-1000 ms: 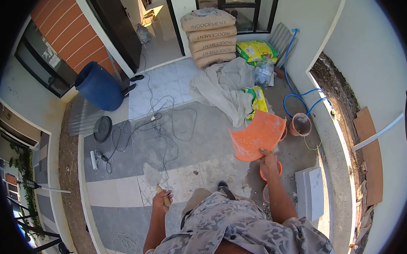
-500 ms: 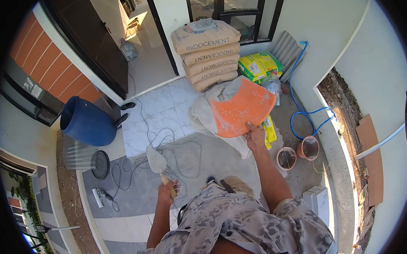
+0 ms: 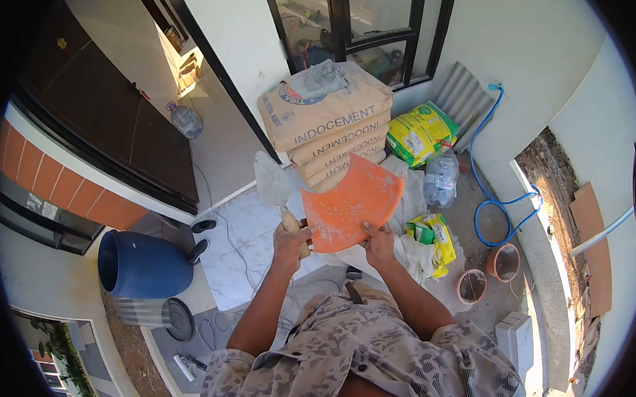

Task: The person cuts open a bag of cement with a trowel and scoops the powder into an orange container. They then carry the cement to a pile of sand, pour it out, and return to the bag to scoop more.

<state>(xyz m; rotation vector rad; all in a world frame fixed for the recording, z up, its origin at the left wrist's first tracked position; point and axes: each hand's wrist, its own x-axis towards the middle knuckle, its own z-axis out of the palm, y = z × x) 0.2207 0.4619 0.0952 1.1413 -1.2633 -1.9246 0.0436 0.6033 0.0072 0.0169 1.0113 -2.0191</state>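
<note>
My left hand (image 3: 291, 245) is wrapped round the wooden handle of a trowel (image 3: 276, 183), its grey blade pointing up and away from me. That same hand sits right at the left edge of an orange curved plastic scoop (image 3: 352, 206), which is smeared with pale dust. At the scoop's lower right edge, my right hand (image 3: 379, 244) grips it with the thumb on top. Behind the scoop rises a stack of brown cement bags (image 3: 329, 103), whose lower part it hides. A pale sheet lies on the floor beneath the scoop.
Yellow-green bags (image 3: 422, 133), a plastic bottle (image 3: 441, 179) and two clay-coloured pots (image 3: 471, 286) stand to the right, near a blue hose (image 3: 475, 151). At left are a blue barrel (image 3: 145, 264), a black lid (image 3: 178, 319) and shoes (image 3: 199, 250). A cable crosses the tiles.
My left hand has raised the trowel from low at the left to beside the scoop. The scoop has shifted left and nearer to me. My view has moved towards the cement bags.
</note>
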